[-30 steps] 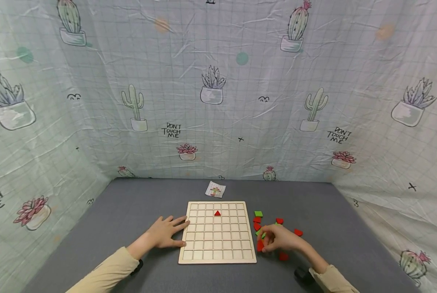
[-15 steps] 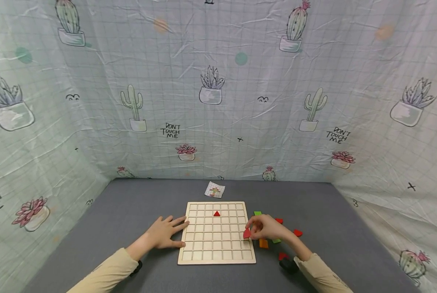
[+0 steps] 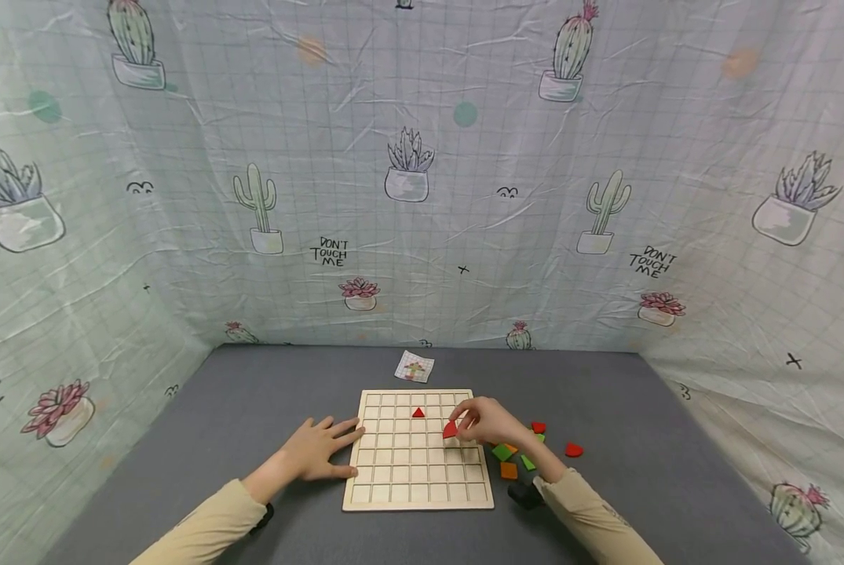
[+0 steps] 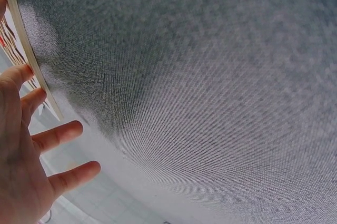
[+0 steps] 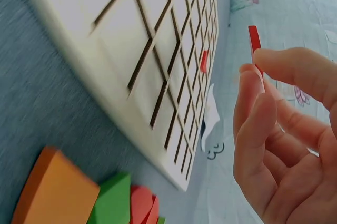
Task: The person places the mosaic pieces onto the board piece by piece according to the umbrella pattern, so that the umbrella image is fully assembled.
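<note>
Right hand [image 3: 491,420] has shifted inward over the gridded wooden board [image 3: 420,474], red curved tile [image 3: 451,430] pinched above it, not yet laid down. Left hand [image 3: 316,449], fingers spread, touches the left edge.

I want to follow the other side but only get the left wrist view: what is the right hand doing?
Observer: The right hand pinches a red piece over the board.
Operator: Is anything beside the board on that side?
Observer: Yes, an orange piece lies to its right, near a green piece.
Operator: Does any piece lie farther out?
Observer: Yes, another red piece lies farthest right of those that show.
</note>
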